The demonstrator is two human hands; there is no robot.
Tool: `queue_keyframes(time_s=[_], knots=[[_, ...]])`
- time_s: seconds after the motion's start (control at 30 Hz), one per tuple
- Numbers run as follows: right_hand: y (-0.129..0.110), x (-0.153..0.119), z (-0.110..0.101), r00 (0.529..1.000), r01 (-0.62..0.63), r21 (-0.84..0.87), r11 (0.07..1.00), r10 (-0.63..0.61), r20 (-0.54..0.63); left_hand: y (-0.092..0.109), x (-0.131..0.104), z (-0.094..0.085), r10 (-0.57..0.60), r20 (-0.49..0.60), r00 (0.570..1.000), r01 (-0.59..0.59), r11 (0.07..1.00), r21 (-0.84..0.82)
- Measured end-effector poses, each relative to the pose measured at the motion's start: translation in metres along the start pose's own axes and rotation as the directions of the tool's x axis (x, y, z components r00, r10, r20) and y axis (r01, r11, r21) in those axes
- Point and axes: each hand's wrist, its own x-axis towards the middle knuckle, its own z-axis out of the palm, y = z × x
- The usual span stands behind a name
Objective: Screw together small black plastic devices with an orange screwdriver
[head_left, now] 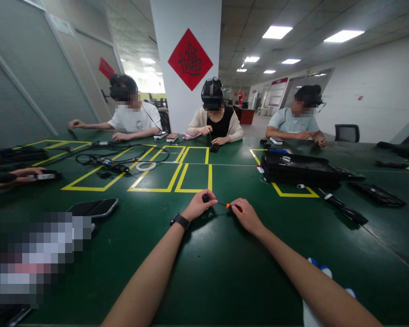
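My left hand point(198, 205), with a dark watch at its wrist, pinches a small black part point(205, 198) whose kind I cannot make out. Just to the right, my right hand point(247, 214) is closed around the black handle of a small screwdriver point(228, 206) with an orange collar. Its thin dark shaft points left toward the fingers of my left hand. Whether the tip touches the black part is hidden by those fingers. Both hands are held close together above the green table point(204, 272).
A black case point(296, 168) lies at the right, near dark tools point(344, 209). Tangled black cables point(112, 161) and a white ring point(146, 166) are at the left. A phone point(93, 207) lies nearer. Blue-and-white gloves point(313, 295) sit under my right forearm. Several people point(214, 122) work around the table.
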Motion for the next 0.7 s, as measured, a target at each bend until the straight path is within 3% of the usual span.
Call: queue_keyframes(time_s=[0.7], knots=[[0.0004,-0.0015,-0.0011,0.999,-0.038,0.081,0.996,0.038,-0.002,-0.0005,-0.0022,-0.0012,-0.027,-0.012,1.0,0.027,1.0,0.008]])
